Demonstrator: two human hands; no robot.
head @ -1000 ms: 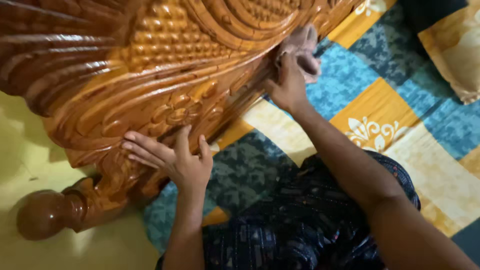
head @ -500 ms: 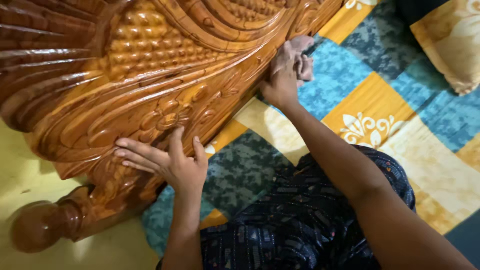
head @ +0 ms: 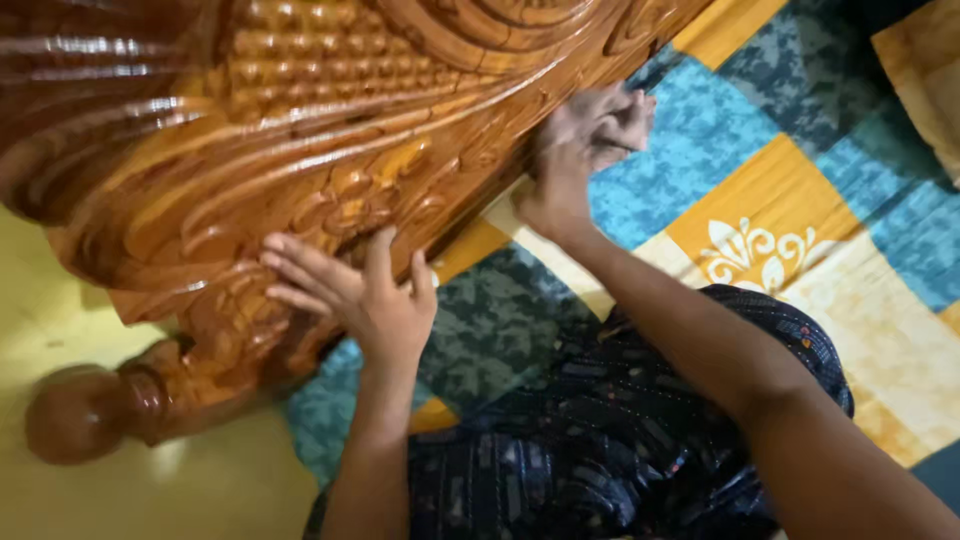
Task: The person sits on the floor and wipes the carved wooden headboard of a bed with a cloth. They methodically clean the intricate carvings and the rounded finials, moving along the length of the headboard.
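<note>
The right hand (head: 560,190) has its grip closed around a bunched grey cloth (head: 610,115), pressing it against the lower edge of the carved wooden headboard (head: 300,130). The left hand (head: 365,295) lies open, fingers spread flat on the carving lower down, holding nothing. The wood is glossy and orange-brown, cut with beads, ridges and flowers, ending in a round knob (head: 75,415). A patchwork bedspread (head: 760,190) lies below.

glossy carved wood headboard (head: 300,130); soft cloth rag (head: 610,115)
</note>
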